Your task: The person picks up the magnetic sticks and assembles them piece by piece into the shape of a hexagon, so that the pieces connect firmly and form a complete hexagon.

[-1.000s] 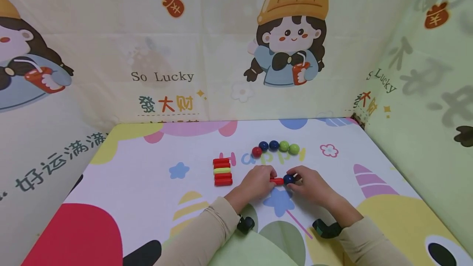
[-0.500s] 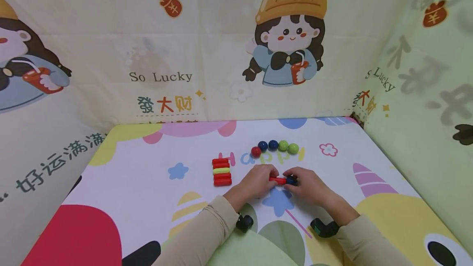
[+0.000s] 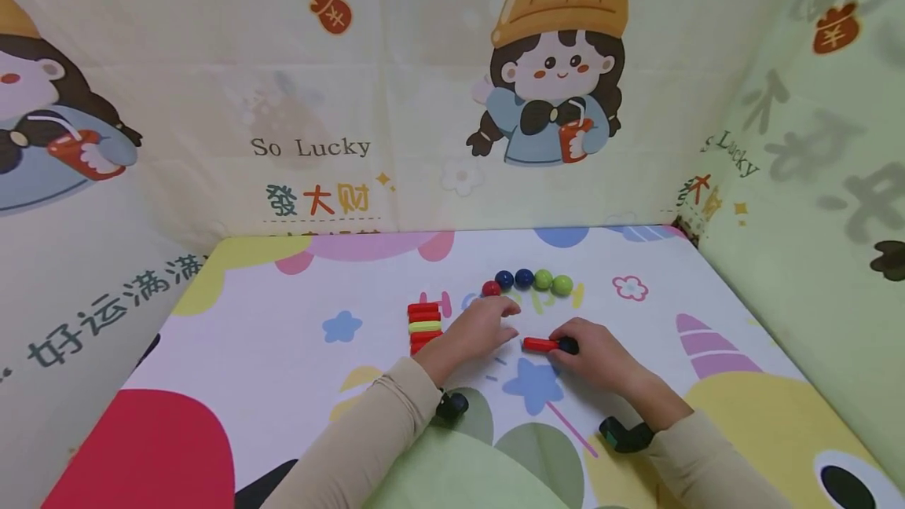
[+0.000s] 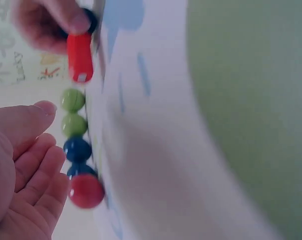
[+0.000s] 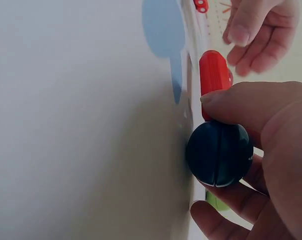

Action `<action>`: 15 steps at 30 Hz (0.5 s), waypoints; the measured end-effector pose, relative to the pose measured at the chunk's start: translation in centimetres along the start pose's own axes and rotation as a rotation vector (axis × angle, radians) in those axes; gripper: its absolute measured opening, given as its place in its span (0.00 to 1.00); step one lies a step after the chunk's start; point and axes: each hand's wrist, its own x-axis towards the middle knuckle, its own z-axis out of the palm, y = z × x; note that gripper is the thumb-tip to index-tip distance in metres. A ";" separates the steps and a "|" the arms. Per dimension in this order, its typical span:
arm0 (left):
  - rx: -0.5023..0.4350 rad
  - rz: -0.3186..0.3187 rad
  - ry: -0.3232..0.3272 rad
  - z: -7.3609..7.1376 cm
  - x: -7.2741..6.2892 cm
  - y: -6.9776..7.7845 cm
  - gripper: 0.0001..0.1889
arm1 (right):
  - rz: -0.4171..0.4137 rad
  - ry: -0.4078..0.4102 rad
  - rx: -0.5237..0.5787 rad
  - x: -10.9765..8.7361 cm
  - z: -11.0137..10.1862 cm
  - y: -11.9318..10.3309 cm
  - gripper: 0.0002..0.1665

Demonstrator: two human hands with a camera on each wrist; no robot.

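In the head view, my right hand (image 3: 599,352) holds a red stick (image 3: 539,345) joined end-on to a dark blue ball (image 3: 568,345). The thumb lies on the stick beside the grooved ball (image 5: 219,154) in the right wrist view, with fingers on the far side. My left hand (image 3: 475,330) holds nothing; its fingers are spread and slightly bent. It hovers just in front of a red ball (image 3: 491,288), which the left wrist view shows beyond the fingertips. That ball ends a curved row with two dark blue balls (image 3: 524,279) and two green balls (image 3: 562,285).
Left of my hands lies a stack of red sticks (image 3: 424,308) with one yellow-green stick (image 3: 425,327) among them; my left wrist partly covers it. A printed cloth (image 3: 283,383) covers the table, and a fabric wall (image 3: 424,100) rises at the back.
My left hand has let go of the red stick and moved left and away from me, toward the red ball. My right hand keeps the stick and blue ball, which came together earlier.
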 end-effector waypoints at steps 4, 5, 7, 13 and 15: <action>0.074 0.022 0.027 -1.4 0.4 -0.5 0.24 | 0.020 0.006 0.003 -0.4 -0.3 0.3 0.12; 0.097 0.027 0.028 -1.7 0.5 -0.7 0.24 | 0.020 0.011 0.004 -0.5 -0.3 0.3 0.12; 0.148 0.046 0.029 -2.2 0.9 -1.0 0.25 | 0.008 0.020 0.005 -0.6 -0.3 0.4 0.12; 0.231 0.095 0.025 -3.2 1.9 -2.2 0.26 | 0.012 0.034 0.020 -0.5 -0.1 0.6 0.12; 0.216 0.081 0.004 -3.3 2.0 -2.5 0.27 | 0.021 0.032 0.023 -0.5 0.1 0.5 0.12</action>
